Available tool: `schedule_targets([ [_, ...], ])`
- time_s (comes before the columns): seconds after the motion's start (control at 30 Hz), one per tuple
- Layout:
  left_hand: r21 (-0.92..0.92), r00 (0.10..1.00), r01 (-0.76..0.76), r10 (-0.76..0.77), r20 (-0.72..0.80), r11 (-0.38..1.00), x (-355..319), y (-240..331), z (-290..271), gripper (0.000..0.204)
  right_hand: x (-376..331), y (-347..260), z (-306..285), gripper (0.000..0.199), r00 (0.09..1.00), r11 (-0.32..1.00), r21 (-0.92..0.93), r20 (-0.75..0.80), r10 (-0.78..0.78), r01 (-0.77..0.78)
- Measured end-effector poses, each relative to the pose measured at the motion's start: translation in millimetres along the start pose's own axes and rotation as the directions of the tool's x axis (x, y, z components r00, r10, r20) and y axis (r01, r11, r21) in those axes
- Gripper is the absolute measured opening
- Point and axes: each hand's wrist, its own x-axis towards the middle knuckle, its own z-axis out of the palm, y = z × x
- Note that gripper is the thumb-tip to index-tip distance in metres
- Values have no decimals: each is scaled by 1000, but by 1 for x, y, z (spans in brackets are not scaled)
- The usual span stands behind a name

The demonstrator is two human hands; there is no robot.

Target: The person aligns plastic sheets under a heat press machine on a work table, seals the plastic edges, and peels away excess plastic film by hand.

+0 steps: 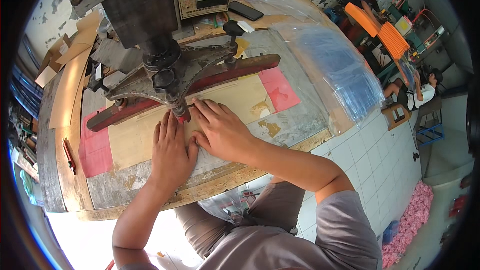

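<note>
Hands spread, not clenched: our left hand [172,152] and right hand [220,132] rest, gripping nothing, on the rectangular tan sheet [130,145] lying on the grey-topped wooden table [305,117], apparently to keep it straight. Beyond, the long red-sided metal bar [245,71] spans it; we cannot tell whether they touch. Farther, a black rectangular phone [245,11] lies apart, perhaps kept out of the way.

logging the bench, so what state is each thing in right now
left hand: laid on the tan sheet, fingers extended
right hand: beside it, fingers extended
tan sheet: lying flat, partly under the red bar
red bar: above the sheet; contact unclear
phone: lying down, screen dark
red tool: lying down, blade position unclear
clear plastic bags: piled flat
</note>
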Motion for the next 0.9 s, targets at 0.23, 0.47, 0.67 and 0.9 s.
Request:
schedule_targets([
  [0.23,-13,1000,28,-28,5,1000,-1,-1,1,58,4,-1,2,58,1000,1000,-16,-14,-21,20],
  [0.47,-5,1000,4,-4,-20,1000,-1,-3,2,61,4,0,-2,54,1000,1000,7,16,-26,26],
  [0.67,55,999,28,-29,24,998,-5,-6,3,69,5,-3,-1,53,999,999,-41,46,-26,28],
  [0.9,9,999,21,-21,-35,1000,-4,-4,5,59,6,-3,-5,53,998,1000,-20,56,-14,15],
])
